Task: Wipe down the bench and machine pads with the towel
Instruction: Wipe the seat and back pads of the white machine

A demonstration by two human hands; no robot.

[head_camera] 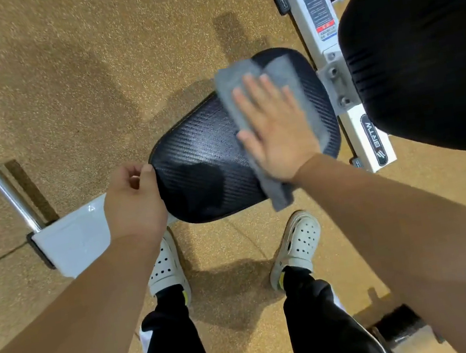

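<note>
A black textured seat pad [205, 162] of a white-framed machine lies in the middle of the head view. A grey towel [296, 82] is spread over its right part. My right hand [273, 128] lies flat on the towel with fingers spread, pressing it onto the pad. My left hand [134, 203] rests at the pad's left edge, fingers curled with the thumb on the rim. A larger black back pad [425, 57] fills the upper right.
The white machine frame [319, 15] runs along the right of the seat, and a white base beam [74, 236] with a chrome peg [12, 195] extends to the left. My feet in white clogs [296, 245] stand on speckled tan rubber flooring [73, 64].
</note>
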